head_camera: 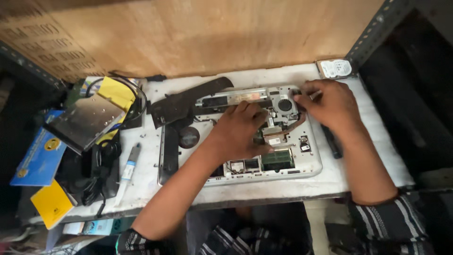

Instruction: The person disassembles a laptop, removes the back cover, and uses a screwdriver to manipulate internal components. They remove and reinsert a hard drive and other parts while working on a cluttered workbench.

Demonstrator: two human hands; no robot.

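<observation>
Table: a white padded table [363, 141] sits under everything, most likely so the parts lie soft and do not slide.
Open laptop: a white laptop base [309, 165] lies flat in the middle of the table with its cover off, so the green boards and wires inside show. It is right in front of the person, close to both hands.
Black cover piece: a long black strip [188, 99] lies just past the laptop's far left corner, put to the side and out of the way.
Silver drive: a flat silver disc drive [85, 120] rests on a pile of black cables and yellow and blue papers at the left, well apart from the laptop.
Left hand: the left hand [236, 132] lies palm down on the middle of the laptop, fingers bent and pressing on the parts. It seems to hold the laptop steady. I cannot tell if it grips anything.
Right hand: the right hand [330, 104] is at the far right corner of the laptop, beside the round fan [284, 104]. Its fingers are curled close together, as if pinching something small, but what it has is hidden.
Hard drive: a small silver hard drive [335, 69] lies at the table's back right corner, near the right hand.
White tube: a thin white tube [130, 165] lies left of the laptop.
</observation>
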